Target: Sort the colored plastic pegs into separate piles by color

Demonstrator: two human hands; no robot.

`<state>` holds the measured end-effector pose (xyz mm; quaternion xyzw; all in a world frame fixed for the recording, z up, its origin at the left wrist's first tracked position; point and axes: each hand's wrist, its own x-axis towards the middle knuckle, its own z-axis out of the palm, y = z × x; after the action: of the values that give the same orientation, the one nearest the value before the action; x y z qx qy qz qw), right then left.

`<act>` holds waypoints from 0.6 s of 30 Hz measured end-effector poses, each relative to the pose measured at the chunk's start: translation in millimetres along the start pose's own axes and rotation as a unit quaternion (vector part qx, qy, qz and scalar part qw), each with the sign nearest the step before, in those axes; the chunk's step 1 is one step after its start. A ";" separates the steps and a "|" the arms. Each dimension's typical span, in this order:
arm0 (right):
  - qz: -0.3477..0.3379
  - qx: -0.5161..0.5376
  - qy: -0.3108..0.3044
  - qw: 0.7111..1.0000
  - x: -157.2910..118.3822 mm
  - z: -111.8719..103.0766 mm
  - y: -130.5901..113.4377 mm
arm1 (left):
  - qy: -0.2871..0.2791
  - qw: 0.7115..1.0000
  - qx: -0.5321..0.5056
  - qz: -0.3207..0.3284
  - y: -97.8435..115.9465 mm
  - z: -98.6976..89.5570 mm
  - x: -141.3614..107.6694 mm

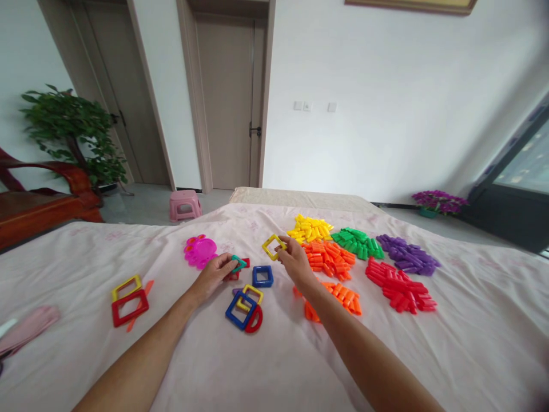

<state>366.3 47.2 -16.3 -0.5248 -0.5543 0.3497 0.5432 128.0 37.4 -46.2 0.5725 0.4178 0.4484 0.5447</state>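
My right hand [293,257] grips a yellow square frame tile [269,243] by its edge, raised a little over the cloth. In my left hand [215,270] is a small teal frame tile [239,262], pinched between thumb and fingers. Red tiles [245,262] show partly behind the left fingertips; the hand hides the rest. Between my hands lies a blue square tile [262,276]. Closer to me is an overlapping group with a blue square frame [235,318], a yellow square frame [259,293] and a red curved piece [256,324].
Piles of yellow [311,229], green [359,242], purple [407,256], red [401,288] and orange pieces [328,258] lie to the right. A pink flower-shaped plate [203,253] is beyond my left hand. Further left rest a red square frame [115,315] and a yellow one [127,284].
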 end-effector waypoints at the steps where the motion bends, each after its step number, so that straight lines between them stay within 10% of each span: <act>1: 0.003 -0.047 -0.020 0.999 9.5 -1.1 2.0 | 0.005 1.000 -0.010 -0.001 -1.2 -1.8 1.2; 10: 0.032 -0.318 -0.192 0.928 65.5 14.4 27.2 | 0.002 1.000 -0.015 0.011 -8.5 -2.2 5.7; 18: -0.067 -0.356 -0.161 0.918 53.0 8.9 21.7 | 0.018 1.000 0.009 0.009 -8.3 -3.0 8.7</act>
<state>369.5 104.2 -26.0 -0.5817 -0.7561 0.1720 0.2456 127.4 47.1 -53.9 0.5732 0.4266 0.4599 0.5273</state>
